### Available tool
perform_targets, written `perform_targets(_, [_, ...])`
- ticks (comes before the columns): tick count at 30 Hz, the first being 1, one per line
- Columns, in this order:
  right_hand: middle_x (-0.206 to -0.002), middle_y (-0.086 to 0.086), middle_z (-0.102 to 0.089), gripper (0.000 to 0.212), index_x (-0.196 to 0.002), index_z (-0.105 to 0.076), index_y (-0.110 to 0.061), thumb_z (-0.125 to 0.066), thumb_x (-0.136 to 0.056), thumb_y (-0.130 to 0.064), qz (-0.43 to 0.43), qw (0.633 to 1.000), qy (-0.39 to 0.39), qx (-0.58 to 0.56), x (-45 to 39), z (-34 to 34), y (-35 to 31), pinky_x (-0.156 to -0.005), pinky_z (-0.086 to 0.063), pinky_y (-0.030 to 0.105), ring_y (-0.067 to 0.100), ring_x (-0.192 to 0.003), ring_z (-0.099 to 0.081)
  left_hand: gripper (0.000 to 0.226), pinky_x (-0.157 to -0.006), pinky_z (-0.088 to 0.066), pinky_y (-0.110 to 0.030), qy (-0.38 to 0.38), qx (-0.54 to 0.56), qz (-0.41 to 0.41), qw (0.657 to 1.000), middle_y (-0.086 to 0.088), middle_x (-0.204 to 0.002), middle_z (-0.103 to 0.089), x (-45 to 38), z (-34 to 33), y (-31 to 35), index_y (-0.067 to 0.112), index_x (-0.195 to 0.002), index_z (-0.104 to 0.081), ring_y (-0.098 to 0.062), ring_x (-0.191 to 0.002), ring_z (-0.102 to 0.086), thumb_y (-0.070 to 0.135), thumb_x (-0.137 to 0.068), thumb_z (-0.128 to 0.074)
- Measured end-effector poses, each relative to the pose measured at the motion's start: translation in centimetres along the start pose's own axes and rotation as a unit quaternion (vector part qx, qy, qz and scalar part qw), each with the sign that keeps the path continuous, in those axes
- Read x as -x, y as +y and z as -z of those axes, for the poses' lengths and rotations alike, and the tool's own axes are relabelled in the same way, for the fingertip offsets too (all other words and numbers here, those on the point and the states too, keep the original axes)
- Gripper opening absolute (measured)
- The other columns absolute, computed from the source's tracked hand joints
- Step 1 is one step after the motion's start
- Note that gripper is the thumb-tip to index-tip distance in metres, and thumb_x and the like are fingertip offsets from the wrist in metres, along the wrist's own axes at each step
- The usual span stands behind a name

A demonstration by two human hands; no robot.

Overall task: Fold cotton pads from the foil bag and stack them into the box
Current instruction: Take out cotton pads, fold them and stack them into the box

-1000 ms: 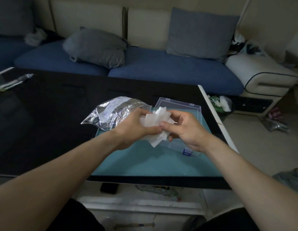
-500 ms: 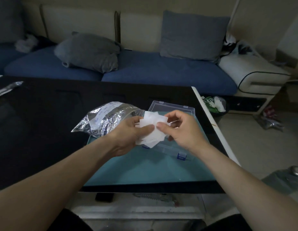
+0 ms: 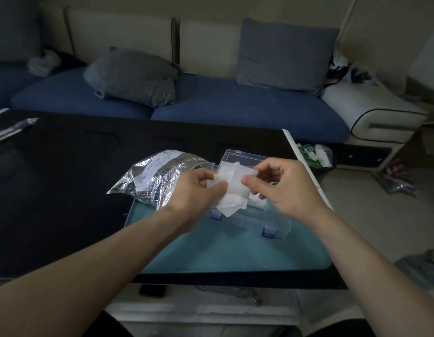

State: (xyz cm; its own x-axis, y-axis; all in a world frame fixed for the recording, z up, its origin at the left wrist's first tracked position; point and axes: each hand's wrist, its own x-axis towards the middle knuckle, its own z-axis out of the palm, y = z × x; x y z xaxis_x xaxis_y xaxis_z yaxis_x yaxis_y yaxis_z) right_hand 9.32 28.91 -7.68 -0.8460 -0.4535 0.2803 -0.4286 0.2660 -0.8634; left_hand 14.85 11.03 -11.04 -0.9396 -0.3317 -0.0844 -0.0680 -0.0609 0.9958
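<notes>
Head view, centre of the frame: the left hand (image 3: 196,188) and the right hand (image 3: 284,186) hold a loose bunch of cotton pads (image 3: 231,188) above the open clear box (image 3: 276,224); the fingers of each hand pinch the pads' edges, thumbs on top; the foil bag (image 3: 160,176) lies left of centre, partly on the dark desk (image 3: 53,190); some white pads seem already in the box, count unclear, so I judge the task partly done, with folding and stacking left; the bag's label writing is too small to read.
</notes>
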Motion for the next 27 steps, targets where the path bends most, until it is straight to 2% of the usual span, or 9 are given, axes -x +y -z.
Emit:
perform_targets(4, [-0.068,-0.004,-0.072,0.023,-0.075,-0.071,-0.019,-0.083,-0.065,-0.037,-0.016,0.999,-0.024,-0.025,0.2,0.0,-0.2,-0.057,-0.05,0.021,0.004,-0.055,-0.061,0.01,-0.065,-0.059,-0.034,-0.012,-0.024,-0.032,0.999,-0.011,-0.086,-0.075,0.2,-0.3,0.3,0.005,-0.098,-0.065,-0.025,-0.073,-0.07,0.006,-0.089,-0.07])
perform_targets(7, [-0.065,-0.002,-0.072,0.029,-0.072,-0.07,-0.019,-0.088,-0.062,-0.039,-0.052,0.998,-0.002,0.032,0.3,-0.7,0.2,-0.055,-0.052,0.024,0.005,-0.053,-0.063,0.008,-0.077,-0.059,-0.042,-0.054,0.016,-0.025,0.998,-0.014,-0.091,-0.073,0.6,-0.9,1.0,0.006,-0.102,-0.065,-0.026,-0.08,-0.069,0.005,-0.097,-0.058])
perform_targets(10, [-0.062,-0.006,-0.067,0.034,-0.072,-0.067,-0.017,-0.092,-0.064,-0.039,-0.068,0.993,0.058,0.077,0.1,-1.3,0.4,-0.052,-0.046,0.014,-0.002,-0.051,-0.058,0.02,-0.089,-0.055,-0.054,-0.065,0.059,0.02,0.996,-0.026,-0.104,-0.069,0.8,-1.4,1.4,-0.001,-0.108,-0.063,-0.032,-0.09,-0.066,0.014,-0.102,-0.05])
perform_targets(15, [-0.091,-0.012,-0.057,0.048,-0.098,-0.057,-0.022,-0.087,-0.071,-0.048,-0.084,0.985,0.086,0.125,-0.1,-2.2,0.2,-0.066,-0.044,0.011,0.003,-0.082,-0.055,0.028,-0.088,-0.053,-0.062,-0.068,0.073,0.028,0.995,-0.031,-0.114,-0.065,1.0,-1.2,1.2,-0.008,-0.118,-0.057,-0.035,-0.09,-0.066,0.012,-0.098,-0.057])
perform_targets(17, [-0.1,-0.011,-0.063,0.046,-0.109,-0.059,-0.019,-0.085,-0.076,-0.039,-0.113,0.992,0.031,0.043,-0.2,-2.0,0.2,-0.07,-0.05,0.013,0.004,-0.09,-0.062,0.028,-0.084,-0.057,-0.057,-0.086,0.093,0.041,0.991,-0.031,-0.112,-0.066,0.9,-1.0,1.0,-0.008,-0.118,-0.057,-0.036,-0.091,-0.066,0.012,-0.098,-0.056])
perform_targets(18, [-0.099,-0.006,-0.07,0.039,-0.11,-0.063,-0.016,-0.083,-0.08,-0.032,-0.127,0.991,-0.01,-0.029,-0.2,-1.7,0.4,-0.068,-0.055,0.019,0.01,-0.087,-0.067,0.026,-0.076,-0.061,-0.049,-0.095,0.099,0.048,0.989,-0.028,-0.106,-0.067,0.9,-0.9,1.0,-0.006,-0.116,-0.058,-0.033,-0.088,-0.067,0.012,-0.099,-0.055])
perform_targets(21, [-0.094,0.005,-0.074,0.021,-0.109,-0.069,-0.007,-0.072,-0.088,-0.01,-0.158,0.962,-0.1,-0.197,0.3,-1.1,0.8,-0.058,-0.059,0.029,0.021,-0.083,-0.072,0.017,-0.055,-0.056,-0.031,-0.07,0.086,0.065,0.992,-0.016,-0.095,-0.067,0.7,-0.8,0.9,0.001,-0.112,-0.061,-0.025,-0.075,-0.065,0.013,-0.101,-0.052])
perform_targets(24, [-0.093,0.01,-0.072,0.02,-0.108,-0.071,-0.003,-0.07,-0.088,0.002,-0.151,0.964,-0.075,-0.204,0.1,-1.3,1.0,-0.057,-0.061,0.03,0.023,-0.077,-0.071,0.021,-0.064,-0.056,-0.038,-0.014,0.007,0.068,0.998,-0.015,-0.104,-0.067,0.0,-0.8,0.0,0.004,-0.115,-0.06,-0.029,-0.083,-0.066,0.019,-0.101,-0.054])
perform_targets(27, [-0.084,0.007,-0.073,0.018,-0.101,-0.072,-0.003,-0.072,-0.086,0.006,-0.144,0.98,-0.039,-0.133,0.2,-2.2,0.9,-0.057,-0.061,0.032,0.024,-0.066,-0.072,0.031,-0.084,-0.055,-0.05,-0.015,-0.149,0.035,0.988,-0.013,-0.103,-0.067,-0.3,-1.3,-0.5,0.005,-0.111,-0.06,-0.03,-0.094,-0.065,0.028,-0.102,-0.042])
